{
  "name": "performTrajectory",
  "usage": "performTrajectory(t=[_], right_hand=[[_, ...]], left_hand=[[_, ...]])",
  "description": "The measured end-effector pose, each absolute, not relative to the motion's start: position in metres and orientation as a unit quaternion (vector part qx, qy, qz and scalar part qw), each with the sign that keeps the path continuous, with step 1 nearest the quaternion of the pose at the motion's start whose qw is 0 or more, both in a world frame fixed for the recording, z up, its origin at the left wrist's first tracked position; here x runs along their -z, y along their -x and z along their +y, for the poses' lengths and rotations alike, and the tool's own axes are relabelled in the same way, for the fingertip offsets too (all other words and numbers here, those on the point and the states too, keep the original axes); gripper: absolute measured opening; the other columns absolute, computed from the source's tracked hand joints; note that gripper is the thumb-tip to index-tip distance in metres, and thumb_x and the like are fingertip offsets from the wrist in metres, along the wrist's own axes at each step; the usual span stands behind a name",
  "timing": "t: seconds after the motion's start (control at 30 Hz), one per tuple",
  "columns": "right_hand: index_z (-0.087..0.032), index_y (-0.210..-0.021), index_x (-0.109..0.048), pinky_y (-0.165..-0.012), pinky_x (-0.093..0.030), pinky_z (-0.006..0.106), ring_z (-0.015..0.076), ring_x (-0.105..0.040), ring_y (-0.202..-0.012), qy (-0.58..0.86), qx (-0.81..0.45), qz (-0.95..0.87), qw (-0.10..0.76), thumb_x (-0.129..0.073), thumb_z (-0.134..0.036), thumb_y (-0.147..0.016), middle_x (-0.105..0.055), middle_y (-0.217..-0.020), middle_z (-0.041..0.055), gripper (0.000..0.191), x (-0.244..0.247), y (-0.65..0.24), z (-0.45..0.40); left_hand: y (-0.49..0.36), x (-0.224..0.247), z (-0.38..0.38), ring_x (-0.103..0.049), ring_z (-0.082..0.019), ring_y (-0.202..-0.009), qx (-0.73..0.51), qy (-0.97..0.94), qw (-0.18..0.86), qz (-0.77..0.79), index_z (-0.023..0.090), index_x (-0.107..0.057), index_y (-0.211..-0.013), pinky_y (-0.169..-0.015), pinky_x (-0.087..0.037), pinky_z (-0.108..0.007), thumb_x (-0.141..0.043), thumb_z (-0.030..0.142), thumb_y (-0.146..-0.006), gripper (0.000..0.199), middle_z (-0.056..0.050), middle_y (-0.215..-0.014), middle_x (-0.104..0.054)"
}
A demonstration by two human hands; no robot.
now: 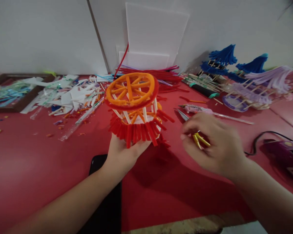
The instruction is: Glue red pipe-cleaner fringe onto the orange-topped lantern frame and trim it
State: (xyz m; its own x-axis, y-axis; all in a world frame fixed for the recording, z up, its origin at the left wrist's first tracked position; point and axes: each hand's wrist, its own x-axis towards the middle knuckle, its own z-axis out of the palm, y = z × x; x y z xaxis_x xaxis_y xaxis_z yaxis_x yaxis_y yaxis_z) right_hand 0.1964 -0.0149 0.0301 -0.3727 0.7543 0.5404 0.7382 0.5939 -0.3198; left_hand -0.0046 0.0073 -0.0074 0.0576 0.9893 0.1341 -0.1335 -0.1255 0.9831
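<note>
My left hand [125, 151] supports a small round tiered model [132, 91] from below, its fingers partly hidden under it. An orange spoked ring with a red edge tops the model. Pale sticks join it to a lower orange spoked tier, fringed with red fuzzy strips. To the right, my right hand [215, 143] is curled around yellow-handled pliers [197, 140], slightly blurred. Their silver tips point up-left past the fingers, and the spread handles show in the gap by the thumb. Red pipe cleaners [158, 78] lie behind the model.
White scraps [75, 91] and a brown tray [13, 105] lie left. Blue [222, 55] and lilac models [266, 81] stand at back right. A purple corded device [280, 152] is at right. A black flat object [104, 198] lies below my left wrist. White panels [156, 29] lean behind.
</note>
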Motion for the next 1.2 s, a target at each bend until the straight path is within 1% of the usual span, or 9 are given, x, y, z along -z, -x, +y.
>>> performTrajectory(t=[0.07, 0.13, 0.23, 0.37, 0.57, 0.67, 0.9, 1.03, 1.2], right_hand=[[-0.021, -0.082, -0.055, -0.067, -0.046, 0.031, 0.0171, -0.058, -0.073, 0.484, -0.097, -0.850, 0.187, -0.056, -0.014, -0.074, -0.062, -0.079, 0.0026, 0.010, -0.021, -0.199, -0.009], [-0.019, -0.086, -0.058, -0.070, -0.047, 0.033, 0.0188, -0.061, -0.077, 0.505, -0.137, -0.847, 0.096, -0.055, -0.019, -0.077, -0.064, -0.085, 0.0047, 0.010, -0.012, -0.199, -0.005], [-0.019, -0.086, -0.061, -0.073, -0.048, 0.032, 0.0181, -0.061, -0.079, 0.496, -0.158, -0.850, 0.075, -0.051, -0.019, -0.082, -0.064, -0.086, 0.0053, 0.011, -0.005, -0.197, -0.002], [-0.019, -0.080, -0.060, -0.070, -0.049, 0.028, 0.0140, -0.060, -0.073, 0.481, -0.159, -0.855, 0.109, -0.051, -0.013, -0.082, -0.064, -0.081, 0.0026, 0.011, -0.009, -0.195, -0.002], [-0.021, -0.088, -0.062, -0.071, -0.052, 0.026, 0.0130, -0.064, -0.078, 0.385, -0.048, -0.833, 0.395, -0.059, -0.009, -0.080, -0.067, -0.083, 0.0023, 0.015, -0.018, -0.203, -0.004], [-0.022, -0.092, -0.062, -0.070, -0.053, 0.028, 0.0134, -0.064, -0.080, 0.342, -0.031, -0.817, 0.463, -0.061, -0.004, -0.077, -0.066, -0.088, 0.0031, 0.023, -0.022, -0.201, -0.009], [-0.021, -0.094, -0.063, -0.063, -0.054, 0.021, 0.0096, -0.063, -0.067, 0.440, -0.013, -0.779, 0.447, -0.065, -0.008, -0.078, -0.069, -0.078, -0.0004, 0.021, -0.033, -0.176, -0.030], [-0.019, -0.089, -0.065, -0.065, -0.055, 0.021, 0.0097, -0.065, -0.066, 0.427, 0.007, -0.791, 0.438, -0.065, -0.009, -0.078, -0.071, -0.077, 0.0012, 0.015, -0.037, -0.171, -0.033], [-0.017, -0.087, -0.066, -0.064, -0.054, 0.019, 0.0088, -0.064, -0.066, 0.432, -0.001, -0.788, 0.439, -0.064, -0.008, -0.078, -0.071, -0.074, 0.0017, 0.013, -0.037, -0.171, -0.031]], left_hand=[[0.004, 0.008, 0.009, -0.069, -0.024, -0.095, -0.558, -0.533, 0.466, 0.434, 0.021, -0.063, -0.084, -0.088, -0.056, -0.040, -0.076, 0.013, -0.060, 0.028, -0.004, -0.095, -0.073], [0.003, 0.008, 0.009, -0.070, -0.021, -0.087, -0.560, -0.556, 0.422, 0.446, 0.020, -0.062, -0.080, -0.085, -0.057, -0.037, -0.076, 0.014, -0.060, 0.025, -0.002, -0.086, -0.073], [0.003, 0.008, 0.007, -0.070, -0.019, -0.079, -0.557, -0.570, 0.408, 0.444, 0.020, -0.060, -0.075, -0.078, -0.058, -0.035, -0.075, 0.017, -0.062, 0.020, -0.001, -0.079, -0.072], [0.004, 0.008, 0.007, -0.069, -0.020, -0.087, -0.552, -0.588, 0.400, 0.434, 0.020, -0.062, -0.083, -0.081, -0.057, -0.034, -0.073, 0.013, -0.064, 0.023, -0.002, -0.087, -0.073], [0.002, 0.004, 0.006, -0.069, -0.023, -0.093, -0.550, -0.573, 0.417, 0.441, 0.018, -0.060, -0.079, -0.082, -0.057, -0.035, -0.073, 0.014, -0.062, 0.022, -0.004, -0.089, -0.072], [0.002, 0.002, 0.005, -0.070, -0.023, -0.084, -0.535, -0.583, 0.400, 0.464, 0.018, -0.058, -0.076, -0.077, -0.058, -0.036, -0.071, 0.014, -0.062, 0.019, -0.004, -0.083, -0.072], [0.003, 0.001, 0.002, -0.068, -0.024, -0.095, -0.543, -0.600, 0.404, 0.426, 0.021, -0.060, -0.087, -0.087, -0.055, -0.040, -0.072, 0.017, -0.061, 0.028, -0.006, -0.092, -0.072], [0.002, 0.000, 0.001, -0.069, -0.022, -0.083, -0.538, -0.602, 0.433, 0.401, 0.022, -0.061, -0.080, -0.085, -0.055, -0.040, -0.071, 0.018, -0.063, 0.020, -0.002, -0.076, -0.071], [0.001, 0.000, 0.002, -0.069, -0.020, -0.078, -0.549, -0.609, 0.434, 0.374, 0.024, -0.060, -0.079, -0.085, -0.055, -0.040, -0.068, 0.014, -0.064, 0.019, 0.000, -0.070, -0.070]])
